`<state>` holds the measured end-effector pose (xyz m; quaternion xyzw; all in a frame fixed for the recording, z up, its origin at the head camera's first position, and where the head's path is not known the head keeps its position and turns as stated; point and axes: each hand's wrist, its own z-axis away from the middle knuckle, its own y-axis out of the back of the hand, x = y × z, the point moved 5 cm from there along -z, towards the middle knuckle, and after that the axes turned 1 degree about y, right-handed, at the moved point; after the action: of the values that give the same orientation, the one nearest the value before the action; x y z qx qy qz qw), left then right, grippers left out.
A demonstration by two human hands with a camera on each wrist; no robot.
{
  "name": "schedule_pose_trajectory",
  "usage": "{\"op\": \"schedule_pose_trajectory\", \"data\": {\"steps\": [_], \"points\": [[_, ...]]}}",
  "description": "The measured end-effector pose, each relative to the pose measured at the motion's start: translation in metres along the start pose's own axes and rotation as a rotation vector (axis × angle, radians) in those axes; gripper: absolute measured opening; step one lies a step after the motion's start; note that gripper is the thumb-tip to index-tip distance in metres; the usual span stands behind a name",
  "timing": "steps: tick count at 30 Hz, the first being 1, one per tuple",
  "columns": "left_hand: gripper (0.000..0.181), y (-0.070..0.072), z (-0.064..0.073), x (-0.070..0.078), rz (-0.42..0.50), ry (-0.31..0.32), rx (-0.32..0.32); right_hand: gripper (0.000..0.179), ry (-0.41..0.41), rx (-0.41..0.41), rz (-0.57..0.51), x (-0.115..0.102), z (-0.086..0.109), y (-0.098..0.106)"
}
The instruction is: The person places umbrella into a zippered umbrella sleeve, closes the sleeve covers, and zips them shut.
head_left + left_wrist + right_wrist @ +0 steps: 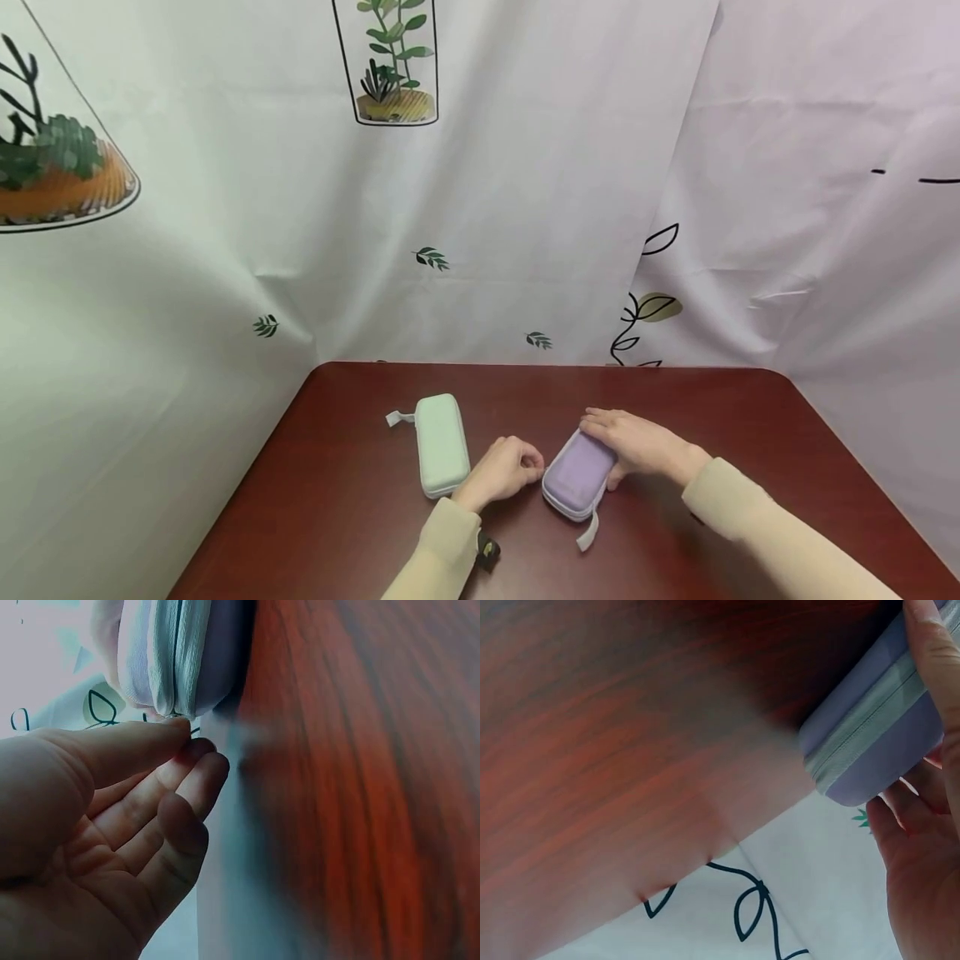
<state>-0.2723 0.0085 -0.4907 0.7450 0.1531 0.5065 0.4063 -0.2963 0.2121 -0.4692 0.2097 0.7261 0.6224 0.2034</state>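
A lilac zip case [576, 482] with a pale grey zip band lies at an angle on the table, its grey wrist strap [589, 532] trailing off the near end. My right hand [636, 446] grips the case from the right, the thumb on one side and fingers over the far end. My left hand [504, 468] is at the case's left edge. In the left wrist view, its thumb and index finger pinch at the zip line [178, 667], where a small zipper pull is mostly hidden by the fingertips. The zip looks closed there.
A mint green zip case [441, 442] lies left of my left hand, its strap [400, 417] pointing left. The dark red table [337, 500] ends at a white printed cloth [510, 208] behind. A small black device [488, 552] sits at my left wrist.
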Motion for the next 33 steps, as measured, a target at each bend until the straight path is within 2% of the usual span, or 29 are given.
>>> {"op": "schedule_pose_trajectory", "data": {"steps": [6, 13, 23, 33], "points": [[0.012, 0.004, 0.000, -0.003, 0.009, 0.006, -0.003, 0.090, -0.013, 0.003, -0.003, 0.000, -0.002, 0.001], [0.012, 0.008, 0.004, -0.008, 0.033, 0.002, 0.032, 0.086, -0.031, 0.021, 0.027, -0.003, -0.004, 0.003], [0.014, 0.010, 0.004, -0.019, 0.026, 0.053, 0.073, 0.079, -0.077, 0.096, 0.066, -0.007, -0.002, -0.001], [0.017, 0.019, 0.006, -0.017, 0.034, 0.071, 0.121, 0.071, -0.174, 0.157, 0.203, -0.012, -0.001, 0.003]]}}
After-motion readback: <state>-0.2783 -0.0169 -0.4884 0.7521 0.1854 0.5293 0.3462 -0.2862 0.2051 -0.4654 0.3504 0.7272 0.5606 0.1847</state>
